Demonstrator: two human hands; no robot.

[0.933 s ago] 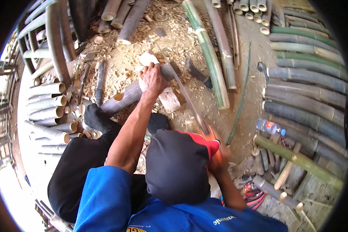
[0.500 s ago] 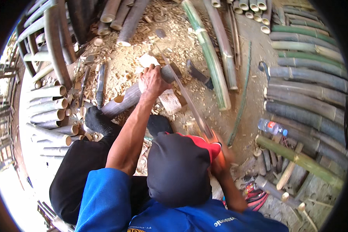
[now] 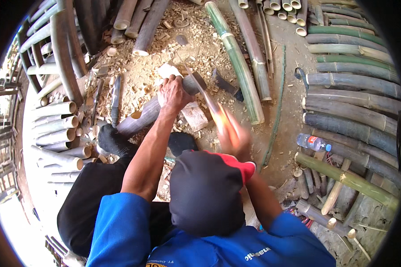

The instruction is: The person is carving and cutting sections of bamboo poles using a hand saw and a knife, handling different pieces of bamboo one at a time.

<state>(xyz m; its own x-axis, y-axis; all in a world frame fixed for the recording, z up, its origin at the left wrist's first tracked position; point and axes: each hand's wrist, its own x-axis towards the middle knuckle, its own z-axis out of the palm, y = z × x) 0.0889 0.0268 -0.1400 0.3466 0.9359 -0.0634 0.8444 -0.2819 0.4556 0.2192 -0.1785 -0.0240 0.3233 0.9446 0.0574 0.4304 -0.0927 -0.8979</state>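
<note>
Just past the round black cap with the red brim (image 3: 205, 191), our right hand (image 3: 237, 135) is closed around the orange handle of a long metal saw (image 3: 211, 104). The hand is blurry, so we can't see each finger. If our wrist tips, we think the blade could bend or jump sideways.

A bit further on, our left foot in a black sock (image 3: 114, 139) sits right by the low end of a round dark grey bamboo tube (image 3: 149, 112) with a hole in its side. We can't tell if the foot pushes on it. Round things like to roll, so a weak hold could let the tube turn and pinch the blade.

The tube slants up to a pale wooden block (image 3: 194, 117), which seems to hold its other end off the dirt floor (image 3: 272, 129). Our left hand (image 3: 173, 94) grips the tube from above, near where the blade crosses it. That worries us most: if the saw hops, it could cut those fingers.

Past that, loose pale wood chips (image 3: 140, 75) cover the ground. They might let the block slide.
</note>
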